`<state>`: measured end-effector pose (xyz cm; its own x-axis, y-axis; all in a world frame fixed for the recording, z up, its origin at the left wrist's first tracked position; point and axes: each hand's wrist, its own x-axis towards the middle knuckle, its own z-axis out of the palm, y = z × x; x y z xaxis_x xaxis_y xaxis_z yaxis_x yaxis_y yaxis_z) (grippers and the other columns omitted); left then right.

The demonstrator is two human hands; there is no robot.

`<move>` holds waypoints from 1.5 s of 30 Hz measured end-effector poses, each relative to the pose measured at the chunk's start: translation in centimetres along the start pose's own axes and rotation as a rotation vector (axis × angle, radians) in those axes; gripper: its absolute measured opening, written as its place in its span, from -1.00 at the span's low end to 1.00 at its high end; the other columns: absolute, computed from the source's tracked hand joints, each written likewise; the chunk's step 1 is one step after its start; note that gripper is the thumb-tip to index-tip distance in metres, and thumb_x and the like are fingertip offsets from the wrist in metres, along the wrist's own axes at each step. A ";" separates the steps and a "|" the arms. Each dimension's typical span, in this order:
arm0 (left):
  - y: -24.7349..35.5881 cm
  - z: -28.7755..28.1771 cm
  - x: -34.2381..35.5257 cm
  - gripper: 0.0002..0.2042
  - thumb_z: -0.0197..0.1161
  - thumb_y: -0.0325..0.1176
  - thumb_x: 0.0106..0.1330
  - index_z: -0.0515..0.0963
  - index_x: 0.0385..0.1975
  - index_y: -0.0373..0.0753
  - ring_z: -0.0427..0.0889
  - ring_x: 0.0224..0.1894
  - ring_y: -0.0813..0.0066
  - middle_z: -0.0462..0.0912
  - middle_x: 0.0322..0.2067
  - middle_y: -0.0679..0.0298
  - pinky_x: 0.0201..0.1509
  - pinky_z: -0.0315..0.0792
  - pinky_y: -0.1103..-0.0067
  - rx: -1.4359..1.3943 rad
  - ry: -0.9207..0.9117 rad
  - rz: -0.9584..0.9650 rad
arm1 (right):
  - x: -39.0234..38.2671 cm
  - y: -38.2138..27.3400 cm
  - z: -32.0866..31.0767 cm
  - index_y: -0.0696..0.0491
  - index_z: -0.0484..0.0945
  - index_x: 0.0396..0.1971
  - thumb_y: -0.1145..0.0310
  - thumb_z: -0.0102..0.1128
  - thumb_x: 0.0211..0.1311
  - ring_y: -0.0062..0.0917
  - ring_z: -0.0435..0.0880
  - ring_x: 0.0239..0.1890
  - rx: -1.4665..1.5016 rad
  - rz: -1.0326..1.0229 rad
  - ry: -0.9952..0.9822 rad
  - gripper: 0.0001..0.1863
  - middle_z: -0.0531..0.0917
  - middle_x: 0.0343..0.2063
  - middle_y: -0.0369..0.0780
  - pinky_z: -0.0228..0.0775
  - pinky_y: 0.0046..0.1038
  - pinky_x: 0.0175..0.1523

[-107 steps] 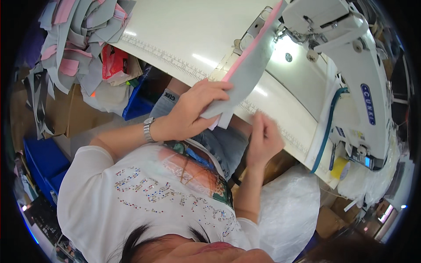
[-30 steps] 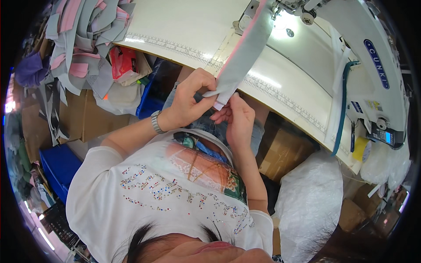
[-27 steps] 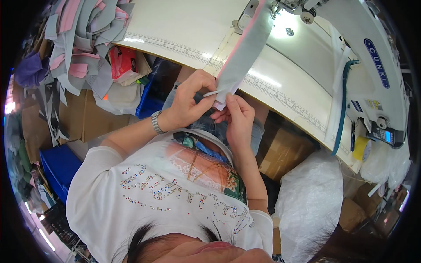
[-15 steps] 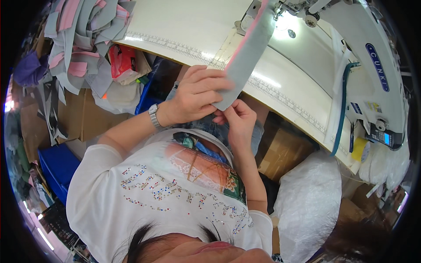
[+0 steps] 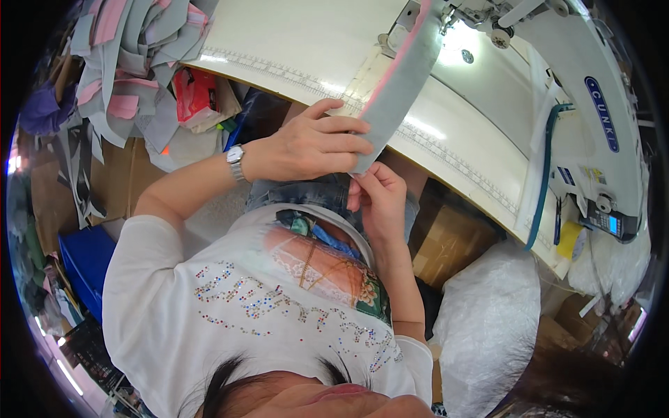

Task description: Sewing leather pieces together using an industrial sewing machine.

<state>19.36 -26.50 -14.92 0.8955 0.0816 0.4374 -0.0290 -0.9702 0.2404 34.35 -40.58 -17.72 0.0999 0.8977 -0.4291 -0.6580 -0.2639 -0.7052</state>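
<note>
A long grey fabric strip (image 5: 403, 87) with a pink edge runs from the sewing machine's lit needle area (image 5: 451, 28) down over the table's near edge. My left hand (image 5: 313, 145) is at the strip's left edge near its lower end, fingers stretched across the grey face and closed on it; its thumb is hard to make out. Just below, my right hand (image 5: 382, 195) pinches the strip's bottom end between thumb and fingertips. The strip's upper end lies beside the presser foot, and the underside of the fabric is hidden.
A white table (image 5: 279, 42) with a printed ruler scale lies ahead. Grey and pink fabric pieces (image 5: 132, 49) are heaped at the far left, near a red packet (image 5: 194, 97). The machine's white arm (image 5: 578, 83) stands right; a white plastic sack (image 5: 488, 306) sits below.
My left wrist and forearm have shifted up and slightly left, with the fingers still on the strip. The strip's lower end has moved slightly right. My right hand keeps its pinch.
</note>
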 end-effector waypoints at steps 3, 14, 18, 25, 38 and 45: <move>0.1 0.2 0.2 -0.92 0.25 -0.39 0.10 0.47 -0.47 -0.09 0.47 0.19 0.48 0.60 -0.07 0.49 0.29 0.24 0.20 0.004 0.046 -0.009 | -0.9 -1.3 -0.7 0.13 0.58 -0.39 0.42 0.26 0.22 -0.61 0.61 -0.60 -0.210 0.088 -0.028 -0.90 0.63 -0.52 -0.25 0.38 -0.66 -0.52; -0.2 -0.6 0.7 -0.94 0.30 -0.41 0.14 0.55 -0.44 -0.14 0.60 0.04 0.40 0.62 -0.19 0.36 0.19 0.37 0.28 -0.076 0.116 -0.006 | 0.9 -4.7 -0.2 0.02 0.64 -0.34 0.56 0.40 -0.24 -0.38 0.63 -0.39 -1.573 -1.212 -0.108 -0.67 0.62 -0.34 -0.23 0.48 -0.48 -0.34; 0.3 -0.6 -0.6 -0.92 0.28 -0.37 0.17 0.52 -0.42 -0.16 0.58 -0.22 0.37 0.54 -0.29 0.27 -0.08 0.46 0.41 -0.251 0.300 -0.064 | 0.9 -5.6 -0.1 0.09 0.62 -0.41 0.55 0.35 -0.10 -0.38 0.64 -0.40 -1.400 -0.930 -0.147 -0.82 0.62 -0.42 -0.22 0.46 -0.44 -0.36; -0.1 0.0 0.0 -0.87 0.26 -0.31 0.10 0.48 -0.48 -0.20 0.54 -0.30 0.42 0.50 -0.37 0.33 -0.14 0.39 0.53 0.044 0.279 -0.072 | -0.3 -6.2 -0.2 0.20 0.62 -0.51 0.67 0.32 -0.05 -0.61 0.53 -0.50 -1.068 -0.717 -0.040 -0.92 0.62 -0.53 -0.24 0.30 -0.62 -0.38; -4.1 2.5 6.3 -0.54 0.18 -0.05 0.26 0.49 0.05 -0.21 0.19 0.37 0.16 0.43 0.17 0.14 0.36 0.10 0.06 -0.095 0.050 -0.054 | -0.9 -7.6 0.3 0.21 0.62 -0.50 0.63 0.34 -0.06 -0.57 0.53 -0.48 -0.928 -0.722 0.006 -0.92 0.61 -0.52 -0.21 0.31 -0.62 -0.36; -7.8 0.3 3.0 -0.65 0.12 -0.15 0.28 0.53 -0.01 -0.15 0.35 0.31 0.26 0.51 0.15 0.24 0.34 0.12 -0.03 0.137 0.131 -0.183 | 0.3 -6.3 1.4 0.12 0.66 -0.42 0.60 0.41 -0.16 -0.47 0.62 -0.47 -1.448 -0.953 -0.190 -0.79 0.65 -0.44 -0.21 0.43 -0.53 -0.40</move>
<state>22.38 -18.71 -15.74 0.8151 0.2790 0.5077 0.1968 -0.9576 0.2103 37.48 -38.13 -12.61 -0.1290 0.9106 0.3926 0.7265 0.3563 -0.5876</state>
